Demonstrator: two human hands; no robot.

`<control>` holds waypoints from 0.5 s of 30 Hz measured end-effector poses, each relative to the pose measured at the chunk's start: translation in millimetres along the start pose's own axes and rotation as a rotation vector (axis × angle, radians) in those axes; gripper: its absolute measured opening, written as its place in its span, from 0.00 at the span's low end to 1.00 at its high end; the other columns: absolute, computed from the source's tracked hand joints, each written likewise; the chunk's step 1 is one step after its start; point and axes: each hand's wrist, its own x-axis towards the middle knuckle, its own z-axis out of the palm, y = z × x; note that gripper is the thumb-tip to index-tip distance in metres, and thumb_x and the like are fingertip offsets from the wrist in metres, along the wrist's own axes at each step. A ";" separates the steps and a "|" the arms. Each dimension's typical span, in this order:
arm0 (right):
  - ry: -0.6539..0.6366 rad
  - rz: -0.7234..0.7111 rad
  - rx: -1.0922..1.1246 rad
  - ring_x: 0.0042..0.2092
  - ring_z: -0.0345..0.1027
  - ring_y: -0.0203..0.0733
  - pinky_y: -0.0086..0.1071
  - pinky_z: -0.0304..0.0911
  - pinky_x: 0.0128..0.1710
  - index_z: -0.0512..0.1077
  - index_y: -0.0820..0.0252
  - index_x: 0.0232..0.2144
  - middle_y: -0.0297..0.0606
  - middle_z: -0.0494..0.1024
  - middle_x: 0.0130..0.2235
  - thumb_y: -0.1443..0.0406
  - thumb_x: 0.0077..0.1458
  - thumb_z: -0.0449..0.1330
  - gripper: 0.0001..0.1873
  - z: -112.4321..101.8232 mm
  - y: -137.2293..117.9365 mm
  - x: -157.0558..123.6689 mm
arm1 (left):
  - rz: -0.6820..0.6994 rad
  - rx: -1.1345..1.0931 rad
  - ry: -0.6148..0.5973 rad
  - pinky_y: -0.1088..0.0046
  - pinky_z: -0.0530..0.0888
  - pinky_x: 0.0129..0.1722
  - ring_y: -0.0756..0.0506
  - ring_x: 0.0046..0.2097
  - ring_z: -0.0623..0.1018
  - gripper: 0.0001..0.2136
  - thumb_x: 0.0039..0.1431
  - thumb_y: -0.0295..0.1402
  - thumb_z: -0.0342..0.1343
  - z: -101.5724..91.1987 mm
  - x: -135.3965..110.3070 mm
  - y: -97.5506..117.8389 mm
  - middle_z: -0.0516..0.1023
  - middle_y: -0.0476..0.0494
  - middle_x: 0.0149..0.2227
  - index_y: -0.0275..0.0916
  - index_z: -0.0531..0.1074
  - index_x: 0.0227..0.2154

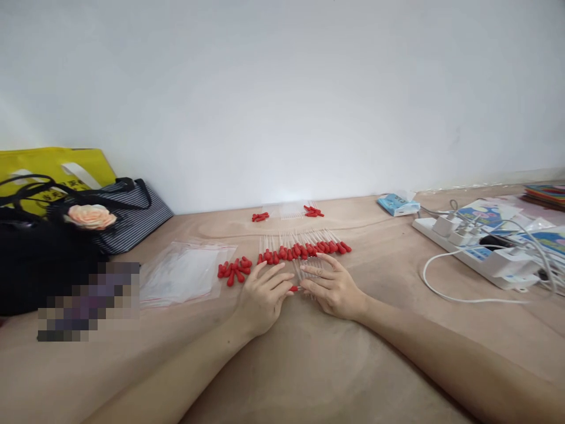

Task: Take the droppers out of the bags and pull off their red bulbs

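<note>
Between my hands is a dropper whose red rubber bulb [293, 289] sits in the pinched fingers of my left hand [263, 294]. My right hand [333, 288] closes on the clear tube at the other end of that bulb. Under and beside the right fingers lie several bare clear tubes [312, 268], partly hidden. Just beyond the hands runs a row of droppers [304, 250], red bulbs toward me and thin tubes pointing to the wall. A pile of loose red rubber bulbs [235, 270] lies left of my left hand.
Clear zip bags [180, 274] lie at left, near a striped bag [132, 215] and a yellow bag [57, 171]. More red bulbs [260, 217] and droppers [313, 211] sit by the wall. At right are a tissue pack [398, 204] and a power strip [472, 256] with looping cables.
</note>
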 end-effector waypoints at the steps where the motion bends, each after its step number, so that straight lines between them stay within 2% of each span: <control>1: 0.001 -0.007 0.006 0.44 0.68 0.35 0.43 0.45 0.58 0.70 0.59 0.34 0.33 0.78 0.31 0.71 0.55 0.50 0.09 -0.2 0.0 0.2 | 0.015 0.011 0.001 0.54 0.60 0.51 0.43 0.49 0.71 0.09 0.57 0.26 0.47 -1.0 -0.6 0.4 0.77 0.48 0.40 0.41 0.71 0.34; 6: -0.034 -0.014 0.023 0.46 0.68 0.36 0.44 0.44 0.57 0.70 0.58 0.33 0.32 0.78 0.30 0.72 0.54 0.49 0.10 -0.3 -0.6 0.1 | 0.032 0.032 -0.023 0.55 0.58 0.52 0.43 0.49 0.71 0.10 0.56 0.25 0.46 -3.6 -3.2 -0.2 0.77 0.49 0.39 0.42 0.71 0.35; 9: -0.036 0.000 0.028 0.46 0.67 0.37 0.45 0.45 0.56 0.70 0.58 0.33 0.32 0.78 0.31 0.72 0.55 0.48 0.11 -3.6 3.8 -4.4 | 0.012 0.034 -0.038 0.56 0.59 0.51 0.44 0.48 0.71 0.11 0.56 0.24 0.45 -6.6 -7.9 -9.8 0.77 0.49 0.39 0.42 0.70 0.34; 12: -0.027 0.096 -0.004 0.44 0.68 0.38 0.44 0.48 0.53 0.70 0.58 0.32 0.33 0.78 0.30 0.72 0.55 0.49 0.11 -7.9 11.3 -11.0 | -0.097 0.058 0.065 0.59 0.65 0.45 0.43 0.44 0.73 0.09 0.56 0.25 0.45 -12.7 -15.3 -24.4 0.76 0.46 0.37 0.41 0.70 0.32; 15: -0.062 0.228 -0.061 0.32 0.68 0.36 0.37 0.54 0.43 0.72 0.55 0.35 0.32 0.75 0.24 0.66 0.56 0.51 0.10 -7.4 14.5 -13.2 | -0.227 0.010 0.158 0.67 0.70 0.38 0.46 0.39 0.72 0.09 0.58 0.29 0.45 -17.8 -19.4 -33.0 0.72 0.43 0.35 0.40 0.70 0.35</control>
